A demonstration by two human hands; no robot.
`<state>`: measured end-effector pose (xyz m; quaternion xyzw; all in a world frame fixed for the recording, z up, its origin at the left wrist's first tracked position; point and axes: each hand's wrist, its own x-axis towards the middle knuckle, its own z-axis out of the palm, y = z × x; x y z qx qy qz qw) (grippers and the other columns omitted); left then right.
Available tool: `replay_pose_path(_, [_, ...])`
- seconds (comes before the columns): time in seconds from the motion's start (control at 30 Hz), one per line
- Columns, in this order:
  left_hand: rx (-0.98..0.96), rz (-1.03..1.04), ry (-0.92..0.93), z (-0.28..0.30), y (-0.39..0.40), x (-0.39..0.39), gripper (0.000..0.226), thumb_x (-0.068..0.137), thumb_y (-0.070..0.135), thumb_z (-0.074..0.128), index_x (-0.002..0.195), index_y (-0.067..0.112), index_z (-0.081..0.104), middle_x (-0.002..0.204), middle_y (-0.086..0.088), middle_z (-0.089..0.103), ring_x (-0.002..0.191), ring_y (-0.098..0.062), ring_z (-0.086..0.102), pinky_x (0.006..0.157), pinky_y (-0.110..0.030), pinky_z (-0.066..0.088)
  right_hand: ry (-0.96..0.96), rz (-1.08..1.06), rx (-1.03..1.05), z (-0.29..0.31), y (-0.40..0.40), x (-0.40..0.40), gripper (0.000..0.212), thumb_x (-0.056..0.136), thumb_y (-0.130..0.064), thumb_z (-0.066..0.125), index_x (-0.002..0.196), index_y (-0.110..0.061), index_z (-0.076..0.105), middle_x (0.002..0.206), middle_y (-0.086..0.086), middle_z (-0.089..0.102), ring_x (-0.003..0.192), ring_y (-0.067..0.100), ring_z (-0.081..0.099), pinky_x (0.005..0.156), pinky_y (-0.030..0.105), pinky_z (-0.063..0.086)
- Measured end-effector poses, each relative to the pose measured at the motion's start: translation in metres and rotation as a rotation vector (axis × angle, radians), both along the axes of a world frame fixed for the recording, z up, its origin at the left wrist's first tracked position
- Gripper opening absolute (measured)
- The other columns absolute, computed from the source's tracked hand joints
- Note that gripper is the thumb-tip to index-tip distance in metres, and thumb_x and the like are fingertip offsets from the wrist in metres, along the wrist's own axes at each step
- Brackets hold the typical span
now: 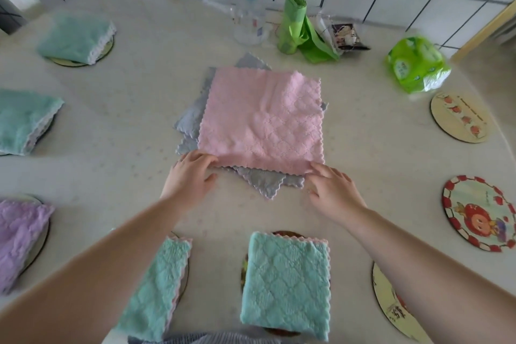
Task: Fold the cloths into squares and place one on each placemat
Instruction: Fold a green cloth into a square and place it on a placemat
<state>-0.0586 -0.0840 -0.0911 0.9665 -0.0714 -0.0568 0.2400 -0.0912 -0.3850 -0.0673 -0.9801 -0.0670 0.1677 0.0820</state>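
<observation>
A pink cloth [261,120] lies spread flat in the middle of the pale counter [125,148], on top of a few grey cloths [265,181] whose scalloped corners stick out at its left, far and near sides. Both hands are at its near edge — the left hand [190,176] has its grip pinched on the near left corner, fingers curled over the hem, and the right hand [332,187] has its grip on the near right corner, thumb and fingertips closed on the fabric. Folded cloths already sit on round placemats: a teal one [286,282] just in front of the person, another teal one [153,288] to its left, a lilac one [19,237] at the left edge, and two more teal ones [23,120] [75,39] farther up the left side. On the right, three round placemats are bare — one with a red-bordered cartoon [479,213], one with a row of fruit [459,117], and one partly hidden by the right forearm [391,304]. Against the tiled wall stand a clear pump bottle with a blue top [249,8], a green roll of bags [296,25] and a green packet [416,67].
</observation>
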Motion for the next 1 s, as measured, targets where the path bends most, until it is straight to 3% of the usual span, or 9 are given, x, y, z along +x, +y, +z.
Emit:
replay_pose_path(0.27, [0.023,-0.074,-0.059,-0.003,0.012,0.02,0.019,0.08,0.014,0.062,0.099,0.017,0.066,0.103,0.0,0.061,0.1,-0.026,0.056,0.079,-0.036,0.047,-0.083,-0.019,0.073,-0.009,-0.017,0.015,0.039,0.082,-0.005,0.054,0.118,-0.018,0.062,0.13,-0.003,0.056,0.117,0.023,0.052,0.099,0.032,0.04])
replay_pose_path(0.4, [0.016,-0.129,-0.052,-0.002,0.017,0.029,0.013,0.081,0.014,0.06,0.092,0.018,0.065,0.097,0.001,0.061,0.096,-0.024,0.056,0.076,-0.038,0.05,-0.126,-0.043,0.104,-0.012,-0.019,0.024,0.026,0.081,-0.002,0.058,0.102,-0.015,0.067,0.107,0.003,0.063,0.099,0.028,0.058,0.081,0.037,0.049])
replay_pose_path(0.5, [-0.071,-0.085,-0.031,0.003,0.019,0.034,0.011,0.081,0.012,0.06,0.09,0.018,0.064,0.095,0.002,0.062,0.095,-0.022,0.057,0.077,-0.039,0.049,-0.125,-0.07,0.06,-0.011,-0.017,0.033,0.02,0.08,-0.005,0.058,0.097,-0.015,0.06,0.097,0.004,0.061,0.092,0.029,0.058,0.072,0.037,0.048])
replay_pose_path(0.6, [-0.1,-0.035,-0.036,0.014,0.016,0.041,0.012,0.083,0.011,0.059,0.093,0.016,0.064,0.095,0.0,0.065,0.091,-0.021,0.058,0.072,-0.038,0.049,-0.168,-0.085,-0.011,-0.006,-0.016,0.041,0.032,0.078,-0.008,0.056,0.109,-0.016,0.057,0.103,0.006,0.062,0.095,0.031,0.058,0.078,0.037,0.046])
replay_pose_path(0.77, [-0.214,0.111,-0.091,0.047,0.002,0.067,0.015,0.088,0.012,0.056,0.1,0.012,0.066,0.095,-0.008,0.064,0.08,-0.024,0.058,0.066,-0.031,0.042,-0.33,-0.168,0.035,0.028,-0.021,0.064,0.02,0.084,-0.018,0.053,0.099,-0.015,0.067,0.097,0.007,0.061,0.091,0.033,0.058,0.078,0.037,0.047])
replay_pose_path(0.87, [-0.377,0.196,-0.046,0.073,-0.009,0.087,0.007,0.09,0.019,0.055,0.092,0.02,0.062,0.085,-0.006,0.065,0.069,-0.025,0.061,0.065,-0.033,0.049,-0.327,-0.303,0.178,0.056,-0.029,0.081,0.017,0.086,-0.021,0.05,0.1,-0.02,0.059,0.101,0.003,0.062,0.089,0.032,0.059,0.069,0.035,0.047])
replay_pose_path(0.93, [-0.575,0.238,-0.034,0.093,-0.016,0.098,0.013,0.09,0.018,0.057,0.081,0.027,0.058,0.08,0.001,0.062,0.065,-0.016,0.065,0.073,-0.049,0.056,-0.359,-0.37,0.306,0.076,-0.036,0.091,0.017,0.084,-0.016,0.052,0.1,-0.019,0.058,0.099,0.003,0.065,0.089,0.03,0.061,0.065,0.032,0.044])
replay_pose_path(1.0, [-0.714,0.268,-0.059,0.117,-0.024,0.107,0.018,0.09,0.015,0.057,0.078,0.028,0.058,0.081,0.003,0.059,0.063,-0.004,0.064,0.08,-0.054,0.054,-0.41,-0.417,0.387,0.097,-0.044,0.096,0.016,0.084,-0.013,0.055,0.099,-0.017,0.059,0.098,0.003,0.067,0.086,0.028,0.06,0.064,0.028,0.038])
